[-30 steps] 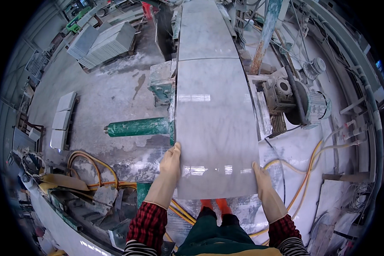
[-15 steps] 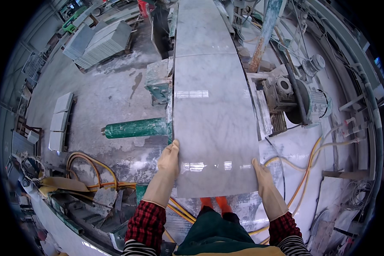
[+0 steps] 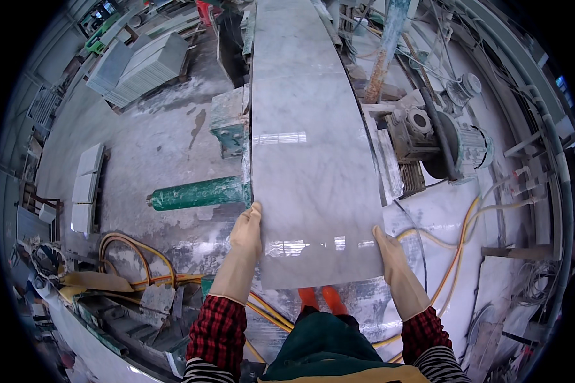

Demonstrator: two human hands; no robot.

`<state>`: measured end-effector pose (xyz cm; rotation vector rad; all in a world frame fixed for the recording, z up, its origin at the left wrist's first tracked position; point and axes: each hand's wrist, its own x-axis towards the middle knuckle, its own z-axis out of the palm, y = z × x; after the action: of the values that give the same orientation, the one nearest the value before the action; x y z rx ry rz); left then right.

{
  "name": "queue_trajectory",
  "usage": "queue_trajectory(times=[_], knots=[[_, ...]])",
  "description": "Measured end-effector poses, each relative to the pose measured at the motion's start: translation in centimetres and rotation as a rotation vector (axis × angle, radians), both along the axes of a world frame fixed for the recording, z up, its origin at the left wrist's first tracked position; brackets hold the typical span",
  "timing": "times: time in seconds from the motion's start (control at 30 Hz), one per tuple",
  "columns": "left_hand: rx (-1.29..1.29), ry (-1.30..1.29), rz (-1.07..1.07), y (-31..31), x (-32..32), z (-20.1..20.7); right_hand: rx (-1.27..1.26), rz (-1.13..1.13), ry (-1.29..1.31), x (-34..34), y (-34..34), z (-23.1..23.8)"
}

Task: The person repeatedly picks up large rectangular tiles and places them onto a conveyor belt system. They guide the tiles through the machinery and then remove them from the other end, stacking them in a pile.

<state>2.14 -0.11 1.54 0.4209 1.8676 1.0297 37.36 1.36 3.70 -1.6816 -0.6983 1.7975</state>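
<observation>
A polished pale grey stone slab point(image 3: 316, 191) with faint veins lies lengthwise in front of me, its near end jutting out above my boots. My left hand point(image 3: 246, 228), in a cream rubber glove, grips the slab's left edge with the thumb on top. On the opposite edge, nearer the slab's end, my right hand point(image 3: 390, 249) holds on in a matching glove, thumb along the rim. The fingers of both hands are mostly hidden under the stone. Window light reflects off the glossy surface.
A green roller point(image 3: 198, 193) sticks out left of the slab. At right stands a motor with a gearbox point(image 3: 418, 131). Yellow hoses point(image 3: 457, 255) run over the wet floor on both sides. Stacked slabs point(image 3: 144, 67) and a smaller pile of panels point(image 3: 86, 188) lie farther left.
The slab and both hands sit slightly farther left and higher in the picture, while the surroundings also shift left. Both hands keep their hold on the slab's edges.
</observation>
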Motion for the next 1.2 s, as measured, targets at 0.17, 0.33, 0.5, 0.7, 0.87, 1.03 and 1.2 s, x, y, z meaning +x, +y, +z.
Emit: queue_trajectory(times=[0.17,0.33,0.5,0.7,0.87,1.03,1.2], knots=[[0.030,0.010,-0.039,0.3,-0.7,-1.5,-0.029,0.011,-0.021,-0.6,0.7,1.0],[0.006,0.092,-0.115,0.9,-1.1,-0.9,-0.007,0.007,0.033,-0.5,1.3,0.3],[-0.169,0.397,-0.377,1.4,-1.4,4.5,0.057,0.082,-0.065,-0.7,2.0,1.1],[-0.031,0.008,-0.069,-9.4,-5.5,5.0,0.060,0.080,-0.108,1.8,1.9,-1.7],[-0.059,0.185,0.286,-31.0,-8.9,6.4,0.324,-0.105,-0.292,4.8,-2.6,-2.2],[-0.454,0.941,0.457,-57.5,-7.0,6.2,1.165,0.260,-0.724,1.9,-6.6,1.6],[-0.798,1.116,0.473,-68.6,0.4,3.1,1.555,0.637,-0.481,-10.3,-5.1,3.6]])
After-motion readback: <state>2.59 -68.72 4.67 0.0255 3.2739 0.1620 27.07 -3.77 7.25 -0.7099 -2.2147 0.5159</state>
